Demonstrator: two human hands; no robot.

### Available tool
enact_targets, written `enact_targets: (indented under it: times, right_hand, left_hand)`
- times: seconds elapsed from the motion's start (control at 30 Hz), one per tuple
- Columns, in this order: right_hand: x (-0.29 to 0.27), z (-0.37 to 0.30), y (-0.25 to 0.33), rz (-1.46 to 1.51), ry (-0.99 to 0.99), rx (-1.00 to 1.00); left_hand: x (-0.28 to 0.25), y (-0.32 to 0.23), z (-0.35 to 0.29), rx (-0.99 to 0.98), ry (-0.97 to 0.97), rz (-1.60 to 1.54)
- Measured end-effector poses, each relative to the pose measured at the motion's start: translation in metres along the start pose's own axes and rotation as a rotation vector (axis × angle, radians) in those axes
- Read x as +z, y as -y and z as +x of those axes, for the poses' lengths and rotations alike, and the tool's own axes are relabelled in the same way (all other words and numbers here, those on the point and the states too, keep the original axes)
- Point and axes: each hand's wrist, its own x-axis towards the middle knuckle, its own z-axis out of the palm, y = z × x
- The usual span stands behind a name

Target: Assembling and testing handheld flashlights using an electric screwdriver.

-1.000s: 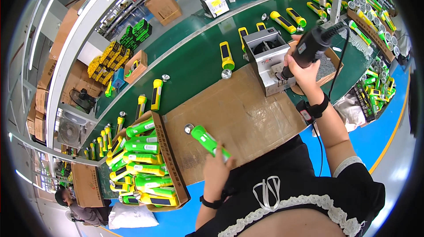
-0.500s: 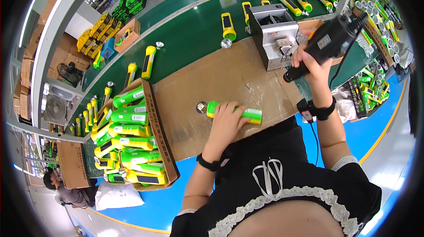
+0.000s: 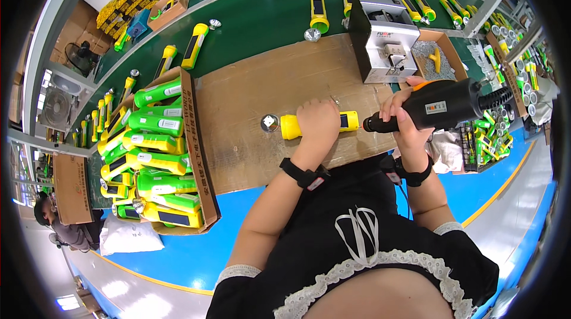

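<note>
My left hand [image 3: 318,121] is wrapped over a yellow flashlight [image 3: 291,127] lying on the cardboard sheet [image 3: 250,93], its dark panel partly showing past my fingers. Close to the flashlight's wide end lies a round silver reflector [image 3: 269,123]. In my right hand [image 3: 405,121] is a black electric screwdriver [image 3: 446,105], held nearly level. Its tip points left at the flashlight's narrow end, very near it; whether they touch I cannot tell.
A grey screw feeder [image 3: 383,48] stands behind my hands, beside a box of small screws [image 3: 426,60] with a yellow piece in it. At left, a carton [image 3: 201,176] holds several green and yellow flashlights. More flashlights stand along the green bench [image 3: 256,16].
The flashlight has been turned from its green side to its yellow, panelled side. My right hand has brought the screwdriver down and level at its narrow end. The view has shifted slightly.
</note>
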Motion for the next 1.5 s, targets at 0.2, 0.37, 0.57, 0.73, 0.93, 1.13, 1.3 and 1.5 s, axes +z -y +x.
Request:
enact_targets:
  times: [0.2,0.37,0.57,0.73,0.93,1.13,1.3,1.5]
  right_hand:
    - [0.0,-0.001,-0.009,0.028,0.061,-0.042]
    - [0.002,-0.003,-0.024,0.02,0.061,0.006]
    - [0.005,-0.003,-0.033,-0.074,0.143,0.011]
    - [0.003,-0.004,-0.032,-0.074,0.099,0.026]
    - [-0.009,0.018,-0.002,-0.026,-0.002,-0.121]
    - [-0.041,0.08,0.012,-0.28,-0.294,-0.416]
    - [-0.054,0.103,-0.005,-0.376,-0.296,-0.382]
    - [-0.048,0.115,-0.002,-0.455,-0.249,-0.194]
  left_hand:
    - [0.005,0.003,-0.001,-0.005,-0.046,-0.004]
    - [0.006,0.002,0.0,-0.013,-0.014,0.044]
    - [0.002,0.007,-0.001,-0.008,0.028,0.034]
    - [-0.003,0.002,0.001,0.005,0.062,0.088]
    - [0.006,-0.002,0.002,-0.048,0.113,0.077]
    - [-0.025,0.001,-0.001,0.154,0.112,-0.417]
    - [-0.035,0.002,-0.008,0.3,0.188,-0.482]
    - [-0.038,-0.008,-0.027,0.303,0.29,-0.468]
